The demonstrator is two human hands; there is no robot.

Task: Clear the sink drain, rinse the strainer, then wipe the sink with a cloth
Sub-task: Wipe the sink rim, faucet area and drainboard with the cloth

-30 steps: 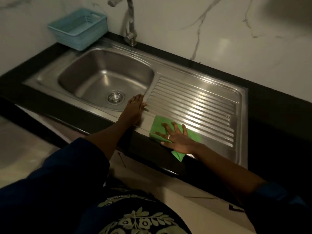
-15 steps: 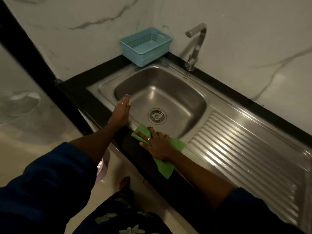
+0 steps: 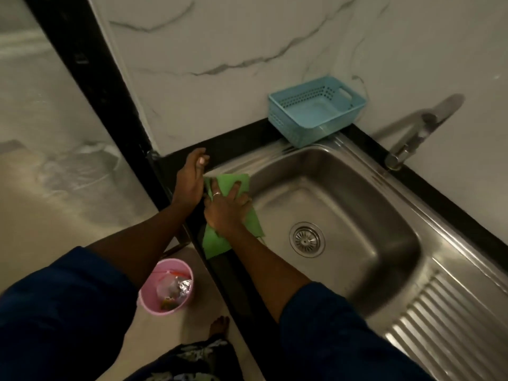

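Note:
A green cloth (image 3: 232, 182) lies flat over the left front corner of the steel sink's rim (image 3: 275, 158). My right hand (image 3: 225, 207) presses down on it with fingers spread, a ring on one finger. Just to its left, my left hand (image 3: 191, 178) rests on the black counter edge, fingers loosely curled and holding nothing. The round metal strainer (image 3: 306, 239) sits in the drain at the bottom of the basin. Part of the cloth hangs over the counter's front edge.
A light blue plastic basket (image 3: 316, 110) stands on the counter's back left corner. The tap (image 3: 420, 130) rises behind the basin. The ribbed drainboard (image 3: 445, 320) extends to the right. A pink bin (image 3: 167, 285) with rubbish stands on the floor below the counter.
My right hand has slid the cloth leftward along the sink's front rim to its left corner. My left hand has moved left too, onto the counter's end. The view has swung left.

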